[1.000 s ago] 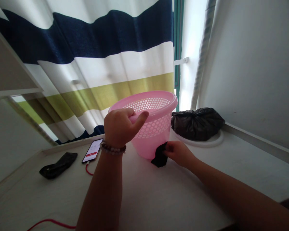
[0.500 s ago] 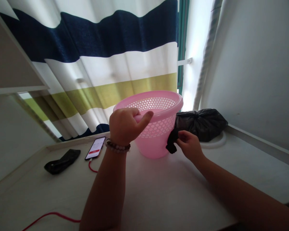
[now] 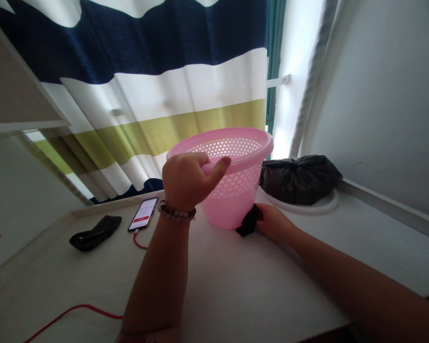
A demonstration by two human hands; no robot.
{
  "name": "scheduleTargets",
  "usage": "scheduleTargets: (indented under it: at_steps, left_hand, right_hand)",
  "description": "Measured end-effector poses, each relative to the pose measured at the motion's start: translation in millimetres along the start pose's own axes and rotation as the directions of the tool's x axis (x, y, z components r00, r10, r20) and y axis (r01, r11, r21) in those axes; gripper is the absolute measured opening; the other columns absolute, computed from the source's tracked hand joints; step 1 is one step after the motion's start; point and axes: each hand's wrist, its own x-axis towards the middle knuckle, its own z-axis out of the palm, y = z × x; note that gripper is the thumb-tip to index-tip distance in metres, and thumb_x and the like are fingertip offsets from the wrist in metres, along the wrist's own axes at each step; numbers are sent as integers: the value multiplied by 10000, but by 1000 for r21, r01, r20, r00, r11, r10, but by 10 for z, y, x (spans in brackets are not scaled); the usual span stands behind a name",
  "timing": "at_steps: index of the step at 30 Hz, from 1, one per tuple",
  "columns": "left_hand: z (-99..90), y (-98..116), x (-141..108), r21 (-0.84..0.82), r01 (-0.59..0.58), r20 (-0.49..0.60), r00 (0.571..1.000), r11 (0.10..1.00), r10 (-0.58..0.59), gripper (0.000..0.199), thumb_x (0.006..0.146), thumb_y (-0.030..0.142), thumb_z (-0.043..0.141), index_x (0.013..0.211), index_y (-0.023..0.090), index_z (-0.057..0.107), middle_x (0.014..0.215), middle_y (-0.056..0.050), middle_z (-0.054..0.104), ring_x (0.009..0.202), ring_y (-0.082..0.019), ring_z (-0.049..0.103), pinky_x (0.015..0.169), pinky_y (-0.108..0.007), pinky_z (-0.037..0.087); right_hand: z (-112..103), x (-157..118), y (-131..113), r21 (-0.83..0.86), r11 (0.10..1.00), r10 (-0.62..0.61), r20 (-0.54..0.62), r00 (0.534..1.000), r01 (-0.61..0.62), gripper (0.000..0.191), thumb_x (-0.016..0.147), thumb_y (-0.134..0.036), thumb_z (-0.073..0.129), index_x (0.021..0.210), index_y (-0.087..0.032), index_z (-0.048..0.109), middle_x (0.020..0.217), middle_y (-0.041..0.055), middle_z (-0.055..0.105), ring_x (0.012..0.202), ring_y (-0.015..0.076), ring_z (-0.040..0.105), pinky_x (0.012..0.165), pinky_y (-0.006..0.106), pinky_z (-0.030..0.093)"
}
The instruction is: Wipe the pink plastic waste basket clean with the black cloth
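Observation:
A pink plastic basket with a perforated upper wall stands upright on the white tabletop. My left hand grips its near rim, thumb along the outside and fingers curled over the edge. Low on the basket's right side, my right hand is closed on a crumpled black cloth, which lies against the wall near the base. The fingertips of my right hand are partly hidden by the cloth. A beaded bracelet circles my left wrist.
Behind my right hand, a knotted black plastic bag rests on a white ring-shaped rim. To the left are a phone on a red cable and a folded dark pouch-like item. A striped curtain hangs at the back.
My right hand has moved down and slightly left with the black cloth, from the basket's side toward its base. My left hand keeps its grip on the rim. The view has tilted slightly.

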Motion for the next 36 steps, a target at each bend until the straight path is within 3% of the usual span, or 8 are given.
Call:
scheduleTargets:
  at_steps: [4,9,12,17,21,26,29,36]
  left_hand:
    - [-2,20,-5,-12,6,0,1000,1000,-6,578,773,638,422,458,167,310,434,15,306,452,-81,233,493,-288,139]
    - [-5,27,-24,-43,28,-11,1000,999,-28,594,786,660,377,471,171,258,438,23,254,454,-82,202,499,-298,133]
    - [-11,23,-35,-59,30,-12,999,998,-31,598,791,668,358,476,175,237,439,26,238,451,-82,182,499,-303,132]
    - [-15,17,-45,-71,40,-15,999,997,-42,602,796,666,357,471,174,233,436,27,236,445,-76,179,494,-303,132]
    - [-10,7,-41,-80,32,-15,999,996,-34,603,792,666,365,470,173,235,434,29,228,444,-73,176,491,-302,129]
    - [-4,0,-36,-83,29,-13,999,996,-31,604,795,665,363,470,172,237,434,26,244,446,-74,191,501,-303,134]
    - [2,4,-36,-79,22,-18,1000,997,-24,604,797,666,356,469,172,242,435,23,257,447,-75,201,505,-305,136]
    - [0,10,-36,-86,32,-12,999,996,-34,598,794,665,368,465,174,274,433,14,299,447,-80,259,505,-304,153]
  right_hand:
    - [20,21,88,-82,997,15,47,999,-12,130,645,-156,566,736,-190,652,680,11,644,614,163,546,540,245,370]
    - [-1,50,143,-275,959,-74,-27,997,64,57,636,-237,592,671,-194,603,640,2,553,588,142,475,534,252,328]
    - [-16,57,160,-298,954,-76,-112,991,40,158,619,-304,638,709,-200,560,662,0,544,581,141,472,519,254,332]
    - [-65,58,139,-250,967,-15,-247,969,-49,287,595,-388,694,718,-213,502,636,-2,549,545,149,493,491,267,357]
    - [-86,38,76,-110,993,-57,-181,982,37,135,701,-314,625,739,-212,544,638,2,573,532,145,522,496,275,408]
    - [-80,-13,-59,41,976,-192,-296,936,213,82,756,-225,564,835,-214,546,791,24,570,653,153,564,567,282,486]
    - [-91,-32,-128,26,960,-253,-337,907,278,74,760,-205,556,833,-214,555,865,42,553,705,159,568,587,288,500]
    - [-94,-26,-132,-46,955,-292,-322,901,294,73,761,-196,544,822,-216,580,898,54,569,735,169,581,626,303,498]
